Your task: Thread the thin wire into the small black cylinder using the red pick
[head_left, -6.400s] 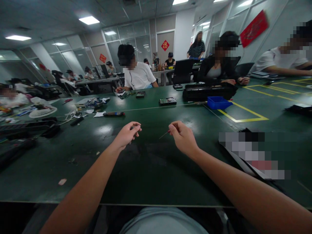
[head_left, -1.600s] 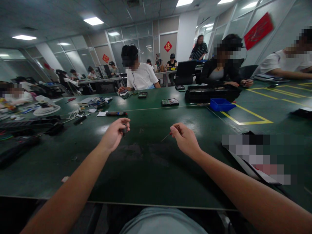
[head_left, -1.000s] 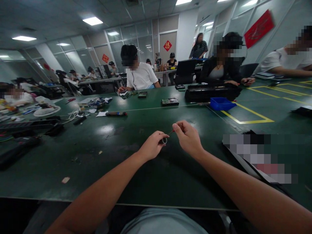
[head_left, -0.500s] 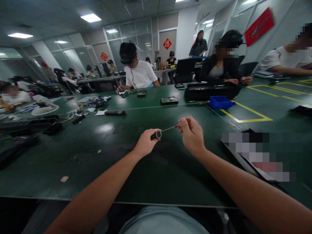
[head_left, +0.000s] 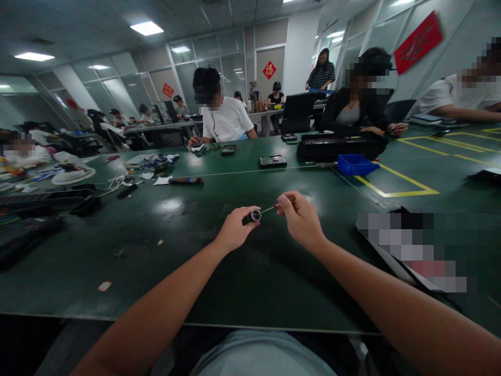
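Fingers (head_left: 243, 214) of the left hand (head_left: 234, 233) are closed in a pinch on a small black cylindrical part (head_left: 252, 215) with a bright metal ring at its end. The part is held just above the dark green bench (head_left: 235, 292), straight ahead of the person. Its ringed end is turned toward the right hand (head_left: 300, 222). Judged from this grip, the pinch sits behind the ring so that the end face stays exposed to the tool.

The fingers (head_left: 282, 200) of the right hand are clenched round the red handle of a thin precision screwdriver (head_left: 268, 209) with a bare steel shaft. The shaft slopes down toward the ring and its tip sits at the ring. Actual contact cannot be confirmed. The short grip near the handle's front probably gives fine control of the tip.

A flat black item (head_left: 385, 249), partly obscured, lies on the bench near the right forearm.

Farther out on the bench:
- a pen-shaped tool (head_left: 186, 180), to the left;
- a small green circuit board (head_left: 272, 161), at the centre;
- a blue plastic tray (head_left: 354, 165), just beside a long black case (head_left: 336, 146);
- yellow tape lines (head_left: 395, 192) marking a bay on the right.

A person in a white shirt (head_left: 227, 122) sits at the far side, hands on separate work, well apart from the part.
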Tool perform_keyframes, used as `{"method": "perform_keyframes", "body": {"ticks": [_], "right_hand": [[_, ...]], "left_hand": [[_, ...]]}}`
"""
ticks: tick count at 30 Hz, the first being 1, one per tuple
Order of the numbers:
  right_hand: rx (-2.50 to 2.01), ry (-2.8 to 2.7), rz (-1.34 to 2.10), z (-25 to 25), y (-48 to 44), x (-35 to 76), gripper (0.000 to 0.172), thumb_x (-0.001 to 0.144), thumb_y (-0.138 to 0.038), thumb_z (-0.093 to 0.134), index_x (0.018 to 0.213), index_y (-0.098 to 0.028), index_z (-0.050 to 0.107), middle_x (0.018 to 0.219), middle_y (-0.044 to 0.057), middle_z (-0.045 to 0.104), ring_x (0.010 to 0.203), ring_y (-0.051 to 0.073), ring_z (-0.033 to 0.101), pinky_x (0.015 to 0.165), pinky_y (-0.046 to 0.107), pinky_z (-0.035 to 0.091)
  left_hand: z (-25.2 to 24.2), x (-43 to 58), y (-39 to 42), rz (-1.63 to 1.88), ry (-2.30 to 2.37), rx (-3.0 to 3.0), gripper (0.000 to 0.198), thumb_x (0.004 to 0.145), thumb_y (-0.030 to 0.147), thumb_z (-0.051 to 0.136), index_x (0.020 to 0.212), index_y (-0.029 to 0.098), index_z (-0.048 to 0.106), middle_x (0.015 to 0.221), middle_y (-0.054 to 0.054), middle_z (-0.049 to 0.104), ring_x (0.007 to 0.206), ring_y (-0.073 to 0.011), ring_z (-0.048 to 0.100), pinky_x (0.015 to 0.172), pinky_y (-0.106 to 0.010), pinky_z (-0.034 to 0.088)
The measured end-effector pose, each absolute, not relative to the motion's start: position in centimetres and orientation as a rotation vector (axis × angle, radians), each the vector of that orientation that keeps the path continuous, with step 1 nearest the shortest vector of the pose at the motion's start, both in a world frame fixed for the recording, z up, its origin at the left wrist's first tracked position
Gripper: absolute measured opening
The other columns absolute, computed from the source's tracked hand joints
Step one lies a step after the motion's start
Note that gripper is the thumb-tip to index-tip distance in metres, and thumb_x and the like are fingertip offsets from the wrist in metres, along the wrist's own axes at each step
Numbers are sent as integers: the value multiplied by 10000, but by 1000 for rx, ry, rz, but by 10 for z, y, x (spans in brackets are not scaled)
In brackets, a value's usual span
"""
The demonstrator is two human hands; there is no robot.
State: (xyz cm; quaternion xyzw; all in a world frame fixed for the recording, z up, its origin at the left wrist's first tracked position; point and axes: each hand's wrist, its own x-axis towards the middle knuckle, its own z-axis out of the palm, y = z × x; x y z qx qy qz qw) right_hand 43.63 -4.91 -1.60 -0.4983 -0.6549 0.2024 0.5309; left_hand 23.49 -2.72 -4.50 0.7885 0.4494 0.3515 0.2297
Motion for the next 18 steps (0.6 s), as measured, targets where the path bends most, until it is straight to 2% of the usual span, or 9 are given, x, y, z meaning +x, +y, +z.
{"method": "perform_keyframes", "body": {"ticks": [3,8,10,13,18], "right_hand": [[-1209,-1559,479,-13,-51,436,301,965,-467,488,871,-215,624,694,17,680,646,173,633,621,301,434],[-1319,-1565,397,-4,-53,438,398,885,-537,600,640,-223,599,522,-12,605,488,142,537,540,289,381],[-1316,-1582,366,-3,-53,439,423,871,-552,612,603,-226,577,495,-16,588,462,134,512,522,286,365],[-1291,-1607,355,-6,-53,438,392,876,-540,607,641,-227,593,522,-12,601,480,136,523,518,281,362],[-1217,-1609,417,-14,-50,436,255,937,-430,523,810,-220,595,628,-3,623,554,150,562,558,289,389]], "left_hand": [[-47,235,-26,955,1223,2166,401,846,197,697,1238,269,646,1233,-40,665,1172,-238,579,1063,-426,404],[-48,235,-26,966,1170,2228,398,838,209,713,1227,269,654,1186,-36,680,1123,-229,593,1024,-410,427],[-48,235,-26,969,1159,2243,405,841,213,713,1237,268,649,1182,-34,681,1114,-225,594,1013,-404,432],[-47,235,-26,962,1173,2246,404,837,206,714,1232,262,652,1181,-39,682,1111,-226,596,1019,-411,431],[-45,235,-26,948,1210,2224,395,836,207,709,1224,260,657,1194,-51,679,1136,-241,590,1041,-436,422]]}}
